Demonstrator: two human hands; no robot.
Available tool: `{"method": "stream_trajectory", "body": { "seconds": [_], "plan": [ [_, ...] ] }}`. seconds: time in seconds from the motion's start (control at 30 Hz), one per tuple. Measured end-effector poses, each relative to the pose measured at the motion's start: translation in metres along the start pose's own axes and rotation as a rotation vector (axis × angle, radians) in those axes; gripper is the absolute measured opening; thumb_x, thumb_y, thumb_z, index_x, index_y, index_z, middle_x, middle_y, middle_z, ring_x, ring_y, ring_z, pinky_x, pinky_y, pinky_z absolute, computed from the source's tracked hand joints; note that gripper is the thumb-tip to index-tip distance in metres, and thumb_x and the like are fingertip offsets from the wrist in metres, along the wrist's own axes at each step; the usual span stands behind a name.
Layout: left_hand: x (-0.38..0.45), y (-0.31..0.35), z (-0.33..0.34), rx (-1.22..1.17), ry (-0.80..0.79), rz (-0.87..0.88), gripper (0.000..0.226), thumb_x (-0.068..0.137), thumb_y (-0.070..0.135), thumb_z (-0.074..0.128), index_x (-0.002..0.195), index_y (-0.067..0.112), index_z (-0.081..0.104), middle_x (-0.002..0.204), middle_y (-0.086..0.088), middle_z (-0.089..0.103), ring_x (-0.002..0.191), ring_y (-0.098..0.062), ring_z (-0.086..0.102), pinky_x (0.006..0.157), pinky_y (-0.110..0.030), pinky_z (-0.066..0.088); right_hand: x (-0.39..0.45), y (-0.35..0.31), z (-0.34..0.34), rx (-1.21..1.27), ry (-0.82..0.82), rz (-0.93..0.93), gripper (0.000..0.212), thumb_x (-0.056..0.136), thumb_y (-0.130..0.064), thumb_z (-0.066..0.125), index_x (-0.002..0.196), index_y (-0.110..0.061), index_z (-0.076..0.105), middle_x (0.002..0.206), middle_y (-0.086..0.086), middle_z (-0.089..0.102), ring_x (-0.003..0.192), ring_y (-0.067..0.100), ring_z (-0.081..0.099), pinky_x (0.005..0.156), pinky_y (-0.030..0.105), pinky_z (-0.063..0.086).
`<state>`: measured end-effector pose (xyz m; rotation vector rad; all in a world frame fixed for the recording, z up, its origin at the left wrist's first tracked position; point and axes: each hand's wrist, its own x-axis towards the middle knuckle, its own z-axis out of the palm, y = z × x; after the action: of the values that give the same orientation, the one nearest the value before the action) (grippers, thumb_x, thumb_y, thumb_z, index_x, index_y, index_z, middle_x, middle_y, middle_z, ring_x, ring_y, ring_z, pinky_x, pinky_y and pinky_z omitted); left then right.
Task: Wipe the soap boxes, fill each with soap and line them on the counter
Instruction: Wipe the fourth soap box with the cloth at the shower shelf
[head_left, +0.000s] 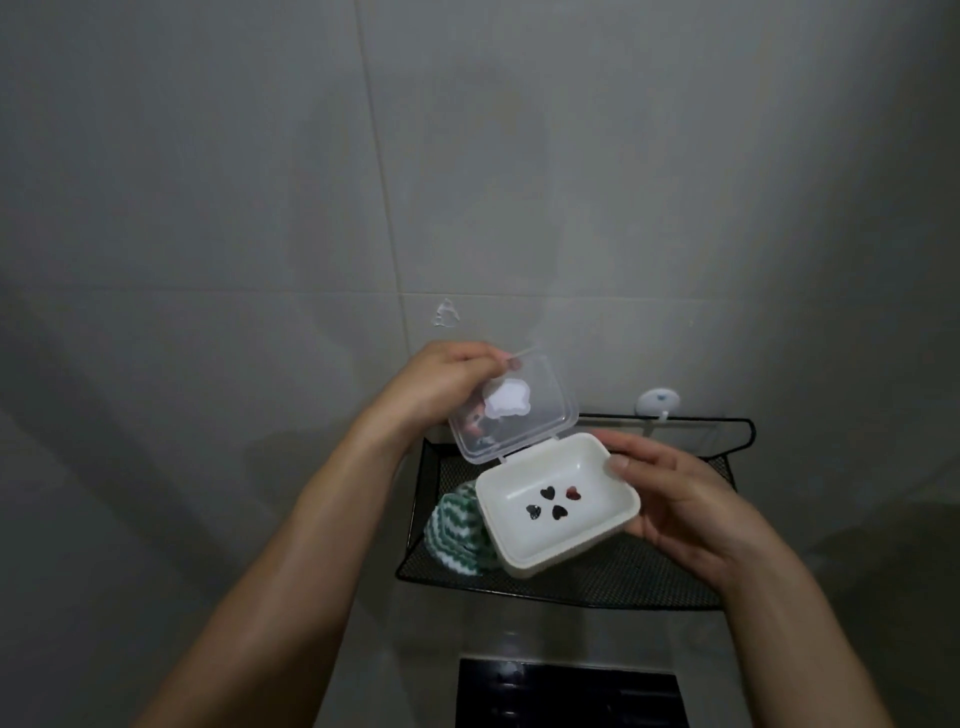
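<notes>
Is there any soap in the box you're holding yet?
No, the soap box is empty: its clear lid is swung open and only the heart-shaped holes show on its bare white floor.

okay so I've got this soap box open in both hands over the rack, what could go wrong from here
The soap box is held in the air, tilted, the right hand gripping only one end; it might slip onto the mesh rack. The left hand pinches the clear lid at its edge, so pulling further could strain the thin hinge.

The box (558, 501) interior is left open between the fingers, bounded behind by the raised lid (514, 410), while the basket (613, 577) and cloth (457, 525) lie below.
</notes>
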<state>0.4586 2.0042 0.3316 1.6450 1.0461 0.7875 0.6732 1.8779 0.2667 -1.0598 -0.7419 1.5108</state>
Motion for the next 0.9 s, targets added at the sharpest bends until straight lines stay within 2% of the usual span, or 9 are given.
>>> {"method": "stream_trajectory", "body": {
  "seconds": [0.07,0.17,0.27,0.47,0.57,0.63,0.77,0.9],
  "plan": [
    [-0.003,0.0,-0.004,-0.041,-0.004,0.02,0.019,0.095,0.014,0.061,0.108,0.011,0.074,0.081,-0.006,0.069,0.068,-0.019,0.058,0.069,-0.034,0.049,0.001,-0.001,0.002,-0.008,0.006,-0.016,0.046,0.077,-0.003,0.066,0.124,-0.007,0.067,0.12,0.022,0.069,0.095,0.031,0.072,0.07,0.04,0.062],
    [-0.013,-0.007,-0.014,-0.109,0.06,0.019,0.03,0.096,0.022,0.061,0.125,0.027,0.063,0.091,-0.003,0.071,0.08,-0.016,0.066,0.07,-0.035,0.055,0.004,-0.005,0.007,0.002,0.018,-0.065,0.054,0.074,0.001,0.068,0.126,-0.013,0.067,0.115,0.022,0.07,0.091,0.032,0.072,0.068,0.041,0.063],
    [-0.036,-0.021,-0.022,-0.194,0.178,0.033,0.044,0.095,0.019,0.062,0.137,0.032,0.051,0.1,-0.009,0.071,0.086,-0.017,0.07,0.076,-0.042,0.059,0.012,-0.011,0.014,0.005,-0.001,-0.112,0.061,0.068,0.003,0.069,0.123,-0.024,0.07,0.104,0.019,0.073,0.085,0.03,0.073,0.062,0.037,0.061],
    [-0.088,-0.041,-0.024,-0.227,0.287,0.089,0.064,0.087,0.012,0.064,0.144,0.034,0.044,0.097,-0.007,0.073,0.08,-0.015,0.068,0.069,-0.028,0.056,0.044,-0.018,0.051,-0.028,-0.156,-0.093,0.069,0.07,0.008,0.065,0.127,-0.03,0.066,0.107,0.022,0.071,0.088,0.031,0.073,0.064,0.039,0.061],
    [-0.106,-0.041,-0.025,-0.185,0.418,0.1,0.073,0.078,0.013,0.06,0.145,0.036,0.044,0.098,-0.012,0.07,0.08,-0.018,0.066,0.07,-0.027,0.052,0.06,-0.016,0.07,-0.072,-0.264,-0.056,0.069,0.074,0.013,0.062,0.125,-0.032,0.066,0.102,0.018,0.072,0.087,0.029,0.073,0.063,0.037,0.061],
    [-0.119,-0.039,-0.026,-0.161,0.517,0.075,0.076,0.074,0.011,0.059,0.144,0.036,0.045,0.098,-0.012,0.068,0.075,-0.016,0.064,0.065,-0.024,0.052,0.068,-0.015,0.079,-0.125,-0.337,-0.04,0.069,0.079,0.017,0.057,0.125,-0.034,0.067,0.095,0.012,0.073,0.084,0.025,0.074,0.06,0.034,0.061],
    [-0.151,-0.034,-0.02,-0.166,0.684,0.011,0.078,0.071,0.007,0.058,0.143,0.036,0.048,0.092,-0.007,0.065,0.064,-0.014,0.062,0.056,-0.031,0.053,0.077,-0.011,0.098,-0.247,-0.49,-0.007,0.07,0.085,0.017,0.054,0.13,-0.036,0.062,0.091,0.009,0.072,0.08,0.022,0.073,0.058,0.031,0.058],
    [-0.188,-0.032,-0.006,-0.156,0.855,-0.056,0.078,0.069,0.006,0.058,0.14,0.037,0.051,0.1,-0.018,0.062,0.066,-0.02,0.061,0.055,-0.033,0.053,0.071,-0.001,0.114,-0.37,-0.62,-0.01,0.069,0.086,0.015,0.057,0.129,-0.04,0.061,0.089,0.009,0.069,0.076,0.019,0.068,0.056,0.031,0.055]
  ]
}}
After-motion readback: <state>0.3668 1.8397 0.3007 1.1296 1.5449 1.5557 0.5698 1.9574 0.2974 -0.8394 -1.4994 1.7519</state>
